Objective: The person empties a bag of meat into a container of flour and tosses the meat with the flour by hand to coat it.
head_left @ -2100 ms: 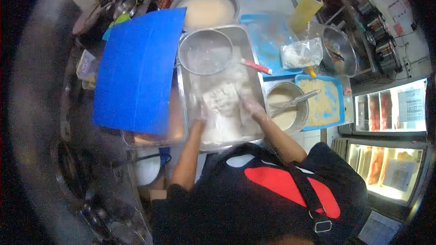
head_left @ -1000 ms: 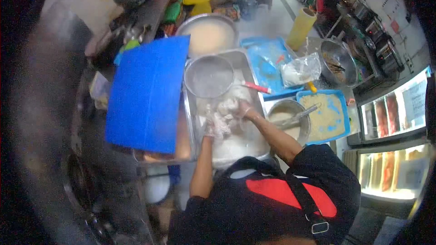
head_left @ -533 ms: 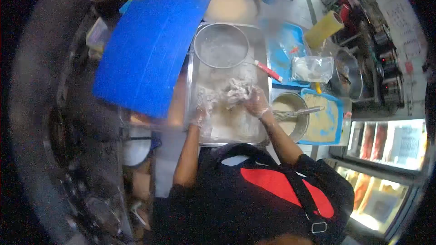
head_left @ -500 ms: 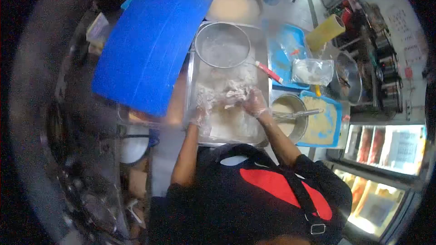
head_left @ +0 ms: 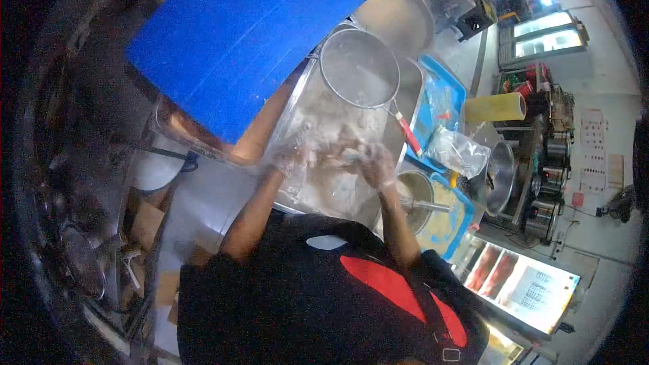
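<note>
Both my hands wear clear plastic gloves and are down in a deep metal tray [head_left: 295, 109] of white flour [head_left: 324, 192]. My left hand [head_left: 292, 157] is low on the tray's left side, among the flour. Opposite it, my right hand [head_left: 375, 166] is close to the tray's right wall. Pale flour-coated pieces [head_left: 341, 150] lie between the two hands, blurred by motion. The fingers are smeared, so their grip does not show. A round sieve [head_left: 359, 69] with a red handle [head_left: 408, 136] rests across the far part of the tray.
A large blue board [head_left: 247, 40] covers a container at the left. Behind is a round pan [head_left: 395, 17] of pale liquid. To the right are a pot with a whisk [head_left: 426, 204], blue trays [head_left: 466, 220], a plastic bag [head_left: 460, 151] and a yellow roll [head_left: 495, 107].
My head view has turned, so the tray and board appear tilted. The clumped floured pieces seen between my hands are now lower and blurred. Both hands remain in the flour.
</note>
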The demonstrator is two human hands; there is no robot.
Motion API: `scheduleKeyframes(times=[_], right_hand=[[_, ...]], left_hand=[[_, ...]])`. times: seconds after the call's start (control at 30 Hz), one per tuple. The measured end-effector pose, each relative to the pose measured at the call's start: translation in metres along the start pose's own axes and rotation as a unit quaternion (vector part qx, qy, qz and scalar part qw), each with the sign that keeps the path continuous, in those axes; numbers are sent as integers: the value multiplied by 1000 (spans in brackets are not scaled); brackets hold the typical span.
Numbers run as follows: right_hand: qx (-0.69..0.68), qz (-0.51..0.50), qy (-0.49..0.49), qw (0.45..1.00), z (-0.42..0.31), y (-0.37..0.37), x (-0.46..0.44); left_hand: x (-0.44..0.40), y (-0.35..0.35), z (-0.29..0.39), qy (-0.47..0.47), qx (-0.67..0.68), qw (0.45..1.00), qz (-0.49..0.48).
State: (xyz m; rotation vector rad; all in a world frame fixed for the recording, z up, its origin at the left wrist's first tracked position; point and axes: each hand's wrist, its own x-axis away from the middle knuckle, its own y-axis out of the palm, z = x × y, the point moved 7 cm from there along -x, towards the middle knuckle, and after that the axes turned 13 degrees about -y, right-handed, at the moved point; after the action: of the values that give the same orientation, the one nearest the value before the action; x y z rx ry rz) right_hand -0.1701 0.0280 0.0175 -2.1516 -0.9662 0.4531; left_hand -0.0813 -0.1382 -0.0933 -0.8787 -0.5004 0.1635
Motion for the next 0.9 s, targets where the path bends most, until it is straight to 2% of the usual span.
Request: scheduleKeyframes(times=[0.07, 0.1, 0.13, 0.2, 0.27, 0.33, 0.4, 0.43, 0.47, 0.53, 0.57, 0.6, 0.7, 0.8, 0.9], right_hand=[[123, -207, -4, 971, 23, 30, -10], [194, -210, 9, 958, 16, 27, -29], [203, -138, -32, 969, 53, 40, -47], [115, -129, -27, 985, 92, 54, -72], [48, -131, -20, 990, 119, 82, -100], [100, -168, -28, 980, 105, 108, -120], [128, -214, -75, 966, 62, 130, -96], [148, -235, -97, 956, 39, 133, -75], [173, -259, -124, 942, 29, 132, -64], [114, -384, -177, 899, 54, 164, -29], [36, -327, -62, 942, 72, 144, -44], [-45, -263, 57, 962, 92, 117, -54], [211, -125, -89, 965, 162, 112, -99], [174, -164, -61, 969, 153, 130, -141], [122, -231, -83, 962, 113, 155, -146]], left_hand=[[6, -9, 5, 24, -49, 998, 37], [11, -14, 8, 36, -84, 994, 65], [19, -18, 14, 59, -147, 980, 121], [30, -22, 26, 74, -258, 938, 218], [23, -17, 25, 45, -256, 950, 172], [8, -4, 9, -23, -136, 990, 16], [6, 6, -1, -59, -11, 996, -65], [3, 10, -4, -61, 28, 995, -71], [-3, 14, -8, -63, 72, 993, -62], [-13, 24, -18, -61, 143, 987, -30], [-20, 27, -23, -57, 185, 981, -3], [-26, 32, -26, -50, 229, 972, 23], [-34, 54, -33, -14, 344, 936, 68], [-40, 65, -40, 10, 396, 914, 85], [-33, 59, -46, -4, 355, 930, 90]])
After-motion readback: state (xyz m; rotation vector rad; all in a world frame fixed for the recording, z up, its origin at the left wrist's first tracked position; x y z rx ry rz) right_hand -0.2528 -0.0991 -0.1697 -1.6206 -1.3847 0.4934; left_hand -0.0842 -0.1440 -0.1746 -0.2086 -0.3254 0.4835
